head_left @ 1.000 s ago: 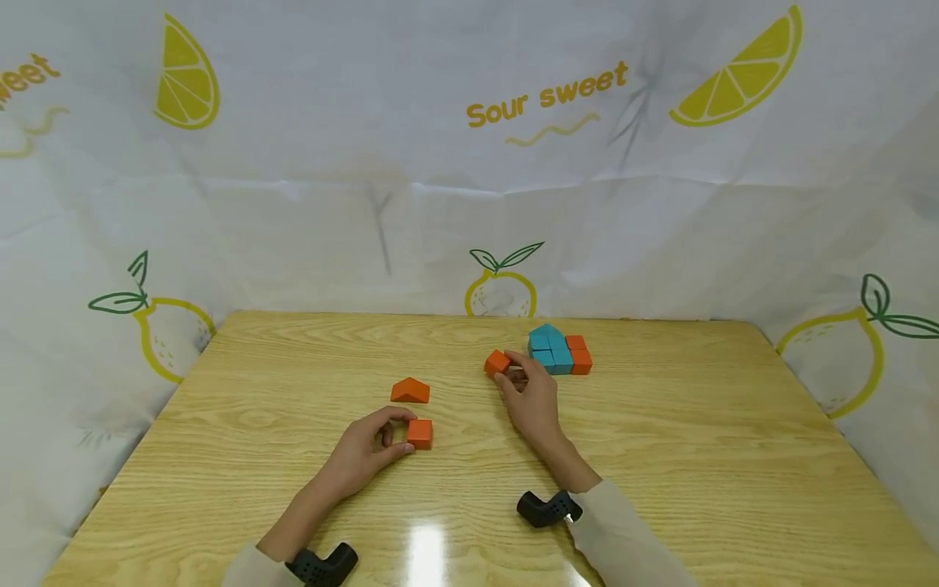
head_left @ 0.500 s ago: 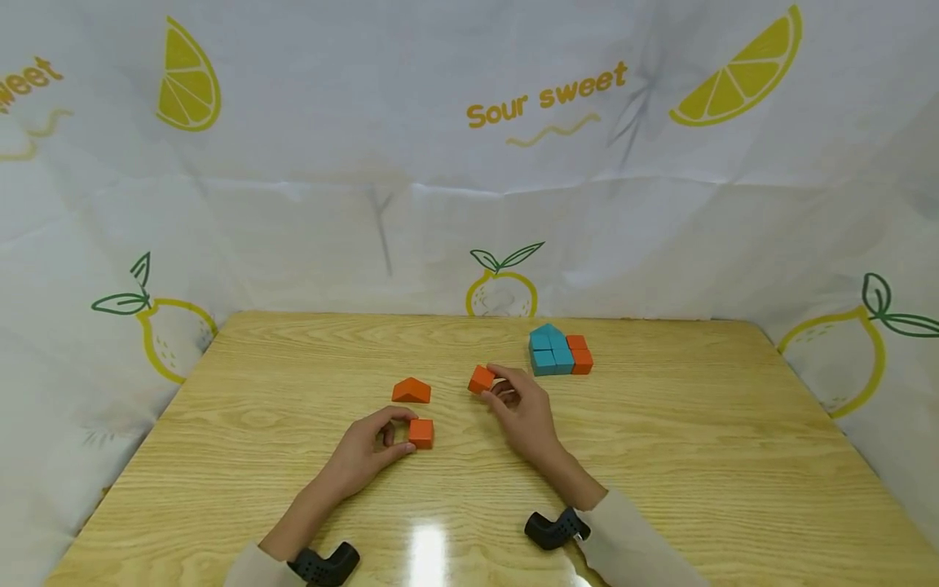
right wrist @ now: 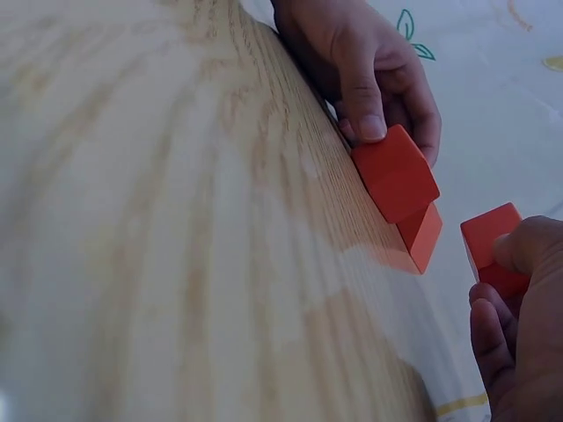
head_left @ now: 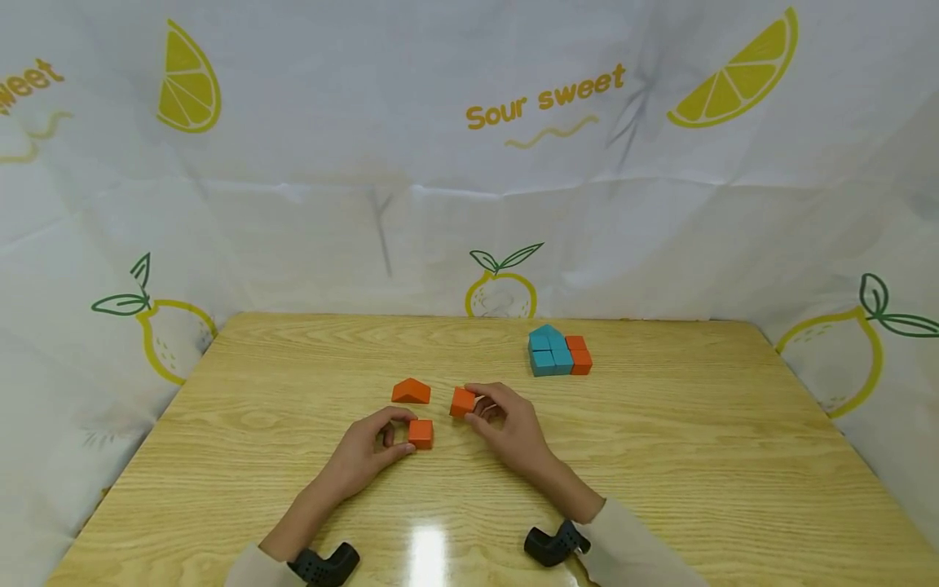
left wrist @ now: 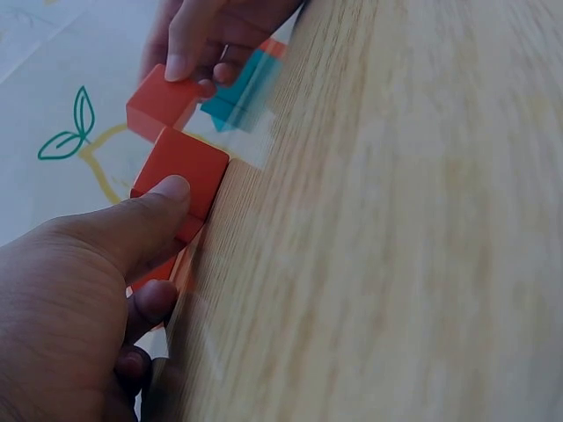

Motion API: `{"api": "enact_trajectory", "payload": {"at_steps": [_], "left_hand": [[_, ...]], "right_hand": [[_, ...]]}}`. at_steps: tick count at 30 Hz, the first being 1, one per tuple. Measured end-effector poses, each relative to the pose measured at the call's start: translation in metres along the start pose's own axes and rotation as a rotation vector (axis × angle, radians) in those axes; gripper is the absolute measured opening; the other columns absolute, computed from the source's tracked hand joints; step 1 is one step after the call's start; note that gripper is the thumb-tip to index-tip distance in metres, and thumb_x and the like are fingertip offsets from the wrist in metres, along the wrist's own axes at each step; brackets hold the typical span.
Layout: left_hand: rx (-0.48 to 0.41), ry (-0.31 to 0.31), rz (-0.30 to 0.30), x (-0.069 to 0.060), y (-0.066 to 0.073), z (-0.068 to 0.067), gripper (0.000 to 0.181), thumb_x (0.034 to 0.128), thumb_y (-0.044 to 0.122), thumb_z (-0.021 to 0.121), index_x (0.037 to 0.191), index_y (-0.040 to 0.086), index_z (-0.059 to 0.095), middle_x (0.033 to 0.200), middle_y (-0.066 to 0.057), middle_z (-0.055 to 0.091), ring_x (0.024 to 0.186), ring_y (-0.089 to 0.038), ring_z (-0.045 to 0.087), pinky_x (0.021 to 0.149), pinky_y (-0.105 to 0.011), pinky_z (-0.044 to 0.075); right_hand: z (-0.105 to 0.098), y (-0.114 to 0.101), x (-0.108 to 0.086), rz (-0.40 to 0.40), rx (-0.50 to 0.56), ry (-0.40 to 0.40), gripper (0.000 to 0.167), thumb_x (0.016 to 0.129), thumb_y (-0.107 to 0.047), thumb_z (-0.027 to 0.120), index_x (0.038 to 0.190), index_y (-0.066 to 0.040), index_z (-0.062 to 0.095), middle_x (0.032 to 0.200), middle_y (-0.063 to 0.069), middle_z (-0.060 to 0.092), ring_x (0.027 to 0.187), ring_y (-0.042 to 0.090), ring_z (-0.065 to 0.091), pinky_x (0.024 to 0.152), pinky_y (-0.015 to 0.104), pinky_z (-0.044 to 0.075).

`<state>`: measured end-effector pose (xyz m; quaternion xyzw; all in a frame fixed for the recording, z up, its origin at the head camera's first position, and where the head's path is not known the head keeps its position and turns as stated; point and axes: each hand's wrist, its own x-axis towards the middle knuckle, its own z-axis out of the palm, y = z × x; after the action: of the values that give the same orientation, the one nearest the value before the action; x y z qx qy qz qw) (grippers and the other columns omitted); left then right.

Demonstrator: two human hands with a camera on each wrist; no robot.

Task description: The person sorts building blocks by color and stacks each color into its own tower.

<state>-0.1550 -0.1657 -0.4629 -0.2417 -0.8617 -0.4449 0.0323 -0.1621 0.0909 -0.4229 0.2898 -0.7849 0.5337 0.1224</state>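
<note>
My left hand (head_left: 361, 453) pinches an orange cube (head_left: 421, 434) between thumb and fingers, low at the tabletop. In the left wrist view the thumb lies across that cube's face. To its right, my right hand (head_left: 513, 428) holds a second orange cube (head_left: 462, 402) by thumb and fingertips, tilted and raised off the wood in the right wrist view (right wrist: 493, 233). A small gap separates the two cubes. Just behind them lies an orange roof-shaped block (head_left: 411, 391), touched by neither hand; the left hand partly hides it in the left wrist view.
Farther back and right on the wooden table (head_left: 697, 424), several blue blocks (head_left: 550, 350) sit packed together with a peaked one at the back. Two orange cubes (head_left: 579, 355) adjoin their right side. A white lemon-print cloth (head_left: 330, 228) hangs behind the table.
My right hand has brought its orange cube from beside the blue blocks leftward and nearer, towards the left hand's cube. The left hand has stayed in place.
</note>
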Motion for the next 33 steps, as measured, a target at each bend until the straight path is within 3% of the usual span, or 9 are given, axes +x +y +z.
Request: {"api": "enact_trajectory", "payload": {"at_steps": [4, 18, 25, 33], "left_hand": [[-0.005, 0.004, 0.016, 0.0, -0.001, 0.001, 0.036, 0.0844, 0.018, 0.073, 0.118, 0.018, 0.061, 0.078, 0.008, 0.051, 0.067, -0.008, 0.046, 0.062, -0.026, 0.041], [-0.002, 0.004, -0.018, 0.001, 0.0, 0.001, 0.037, 0.0836, 0.019, 0.074, 0.118, 0.02, 0.061, 0.078, 0.008, 0.052, 0.067, -0.009, 0.046, 0.061, -0.026, 0.04], [-0.002, -0.006, -0.019, 0.001, -0.002, 0.002, 0.036, 0.0843, 0.02, 0.074, 0.118, 0.019, 0.06, 0.076, 0.007, 0.05, 0.066, -0.009, 0.045, 0.061, -0.027, 0.04], [0.003, -0.008, -0.036, 0.0, -0.002, 0.001, 0.036, 0.0843, 0.02, 0.074, 0.118, 0.022, 0.06, 0.074, 0.008, 0.049, 0.064, -0.008, 0.044, 0.059, -0.026, 0.04]], "right_hand": [[0.002, -0.001, -0.002, -0.005, 0.01, -0.036, 0.035, 0.084, 0.007, 0.069, 0.118, 0.009, 0.06, 0.094, 0.019, 0.061, 0.079, 0.03, 0.061, 0.066, 0.037, 0.053], [0.011, -0.008, -0.005, -0.031, -0.003, -0.166, 0.035, 0.083, 0.009, 0.068, 0.117, 0.009, 0.061, 0.097, 0.017, 0.062, 0.077, 0.026, 0.06, 0.065, 0.037, 0.053], [0.02, 0.026, -0.01, -0.026, -0.018, -0.18, 0.039, 0.084, 0.001, 0.071, 0.121, 0.002, 0.061, 0.097, 0.01, 0.063, 0.077, 0.022, 0.06, 0.065, 0.036, 0.053], [0.021, 0.032, -0.011, -0.028, -0.026, -0.203, 0.037, 0.087, -0.009, 0.072, 0.122, -0.006, 0.063, 0.097, -0.002, 0.061, 0.079, 0.01, 0.058, 0.067, 0.026, 0.051]]}}
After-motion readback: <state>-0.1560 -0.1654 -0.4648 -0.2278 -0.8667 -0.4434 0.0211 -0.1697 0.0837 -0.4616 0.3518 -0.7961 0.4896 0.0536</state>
